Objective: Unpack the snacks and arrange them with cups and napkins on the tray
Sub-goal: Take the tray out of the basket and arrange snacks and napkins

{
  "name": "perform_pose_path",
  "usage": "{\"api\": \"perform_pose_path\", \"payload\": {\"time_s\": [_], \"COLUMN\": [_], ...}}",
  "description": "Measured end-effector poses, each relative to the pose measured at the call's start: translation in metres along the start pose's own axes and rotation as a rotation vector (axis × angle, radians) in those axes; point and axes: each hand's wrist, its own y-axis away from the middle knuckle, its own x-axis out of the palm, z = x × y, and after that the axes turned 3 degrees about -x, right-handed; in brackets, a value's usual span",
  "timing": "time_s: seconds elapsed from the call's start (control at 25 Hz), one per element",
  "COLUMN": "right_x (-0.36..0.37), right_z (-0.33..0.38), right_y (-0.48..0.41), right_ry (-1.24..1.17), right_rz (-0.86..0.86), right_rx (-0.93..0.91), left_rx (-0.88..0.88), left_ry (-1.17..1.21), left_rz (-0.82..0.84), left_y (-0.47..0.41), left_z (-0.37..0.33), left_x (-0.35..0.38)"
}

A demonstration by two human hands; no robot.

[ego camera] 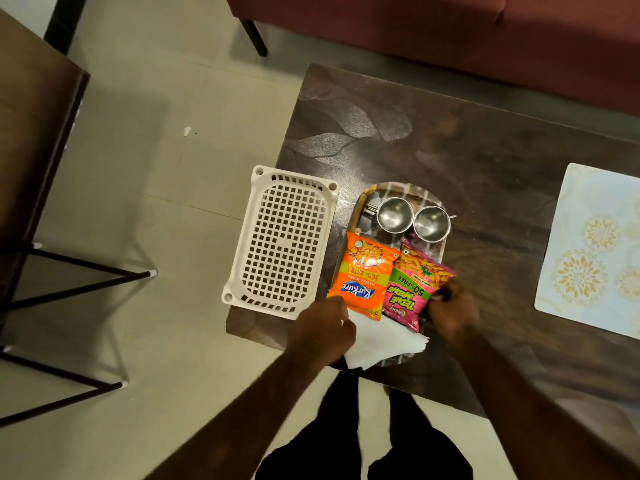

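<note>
An oval tray (360,202) lies on the dark table. At its far end stand two steel cups (394,214) (432,223) side by side. An orange Kurkure packet (363,275) and a pink Tedhe Medhe packet (412,289) lie flat in the middle. White napkins (381,344) lie at the near end, partly under the packets. My left hand (323,332) is closed at the orange packet's near left corner, over the napkins. My right hand (453,313) grips the pink packet's right edge.
An empty white plastic basket (282,237) sits left of the tray, overhanging the table edge. A pale floral placemat (595,251) lies at the right. A maroon sofa (450,36) is beyond the table, and a wooden table with metal legs (31,133) stands at the left.
</note>
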Motion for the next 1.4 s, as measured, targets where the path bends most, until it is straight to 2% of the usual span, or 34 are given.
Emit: {"api": "perform_pose_path", "payload": {"time_s": [0.08, 0.16, 0.28, 0.36, 0.52, 0.64, 0.8, 0.88, 1.0, 1.12, 1.28, 1.4], "right_x": [-0.003, -0.003, 0.005, 0.008, 0.01, 0.01, 0.006, 0.002, -0.002, -0.008, -0.007, 0.007], "right_z": [0.0, -0.006, -0.019, -0.026, -0.027, -0.021, -0.014, -0.013, -0.01, -0.002, 0.021, 0.055], "right_y": [0.01, 0.022, 0.04, 0.048, 0.051, 0.055, 0.062, 0.066, 0.068, 0.074, 0.087, 0.09], "right_ry": [0.053, 0.124, 0.297, 0.295, 0.378, 0.349, 0.18, 0.142, 0.153, 0.244, 0.225, 0.16], "right_rz": [-0.011, 0.057, 0.206, 0.215, 0.303, 0.395, 0.563, 0.609, 0.644, 0.814, 0.891, 0.853], "right_rx": [0.0, -0.014, -0.064, -0.102, -0.074, 0.013, 0.147, 0.178, 0.116, 0.038, -0.019, -0.125], "left_rx": [-0.101, -0.217, -0.415, -0.531, -0.614, -0.631, -0.636, -0.646, -0.624, -0.554, -0.484, -0.434], "left_ry": [-0.051, 0.002, 0.272, 0.491, 0.637, 0.671, 0.647, 0.689, 0.693, 0.664, 0.773, 0.906], "left_rz": [0.15, 0.198, 0.187, 0.163, 0.154, 0.183, 0.212, 0.28, 0.443, 0.516, 0.499, 0.362], "left_y": [0.012, 0.017, 0.012, 0.005, 0.0, 0.002, 0.014, 0.022, 0.035, 0.044, 0.049, 0.043], "left_z": [0.002, 0.007, 0.011, 0.01, 0.005, 0.001, 0.002, 0.007, 0.014, 0.027, 0.046, 0.057], "left_x": [0.029, 0.048, 0.058, 0.058, 0.056, 0.051, 0.044, 0.034, 0.017, 0.005, -0.017, -0.044]}}
